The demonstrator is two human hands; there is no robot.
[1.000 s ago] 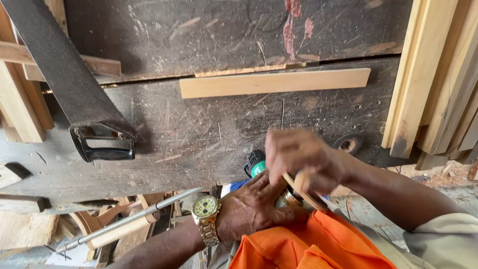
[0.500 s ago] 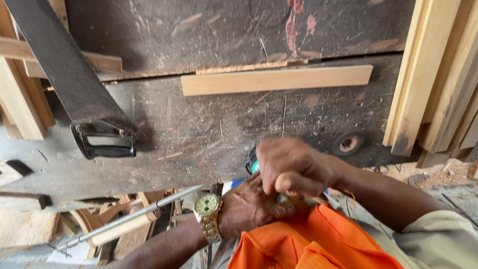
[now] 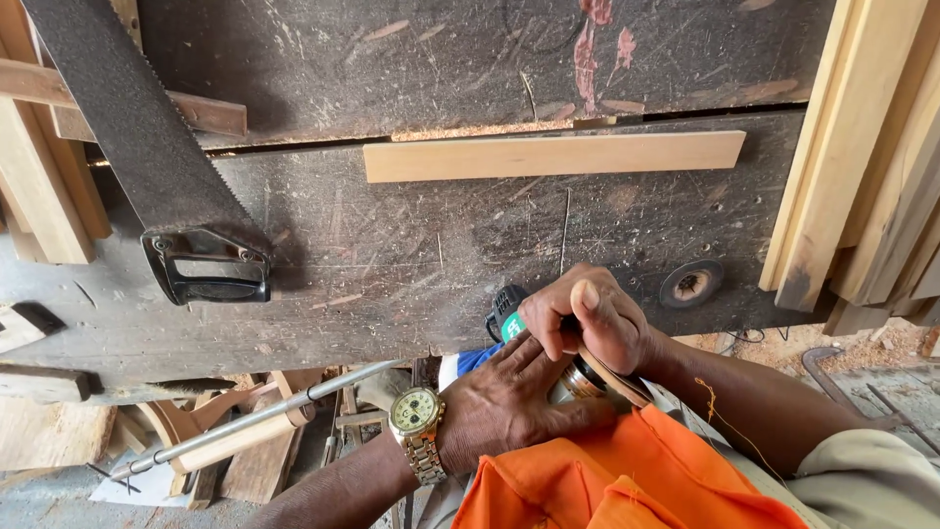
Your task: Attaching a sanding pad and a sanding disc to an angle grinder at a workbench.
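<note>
Low in the frame, both hands close on a green-and-black power tool (image 3: 507, 318) (mostly hidden): right hand (image 3: 592, 318) above, left hand (image 3: 509, 407) beneath

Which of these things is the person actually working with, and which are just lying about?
In hand: power tool, gripped by left hand and right hand.
Lying about: saw, wood strip, metal rod, stacked boards on the bench.

Woodworking shop. Scarred, dark plank desk (image 3: 411, 255) dusted with sawdust, hand saw (image 3: 147, 157) lying on it, cut wood strip (image 3: 553, 155), lumber stacked at right (image 3: 862, 147), offcuts and scrap on the floor (image 3: 59, 431) below.
</note>
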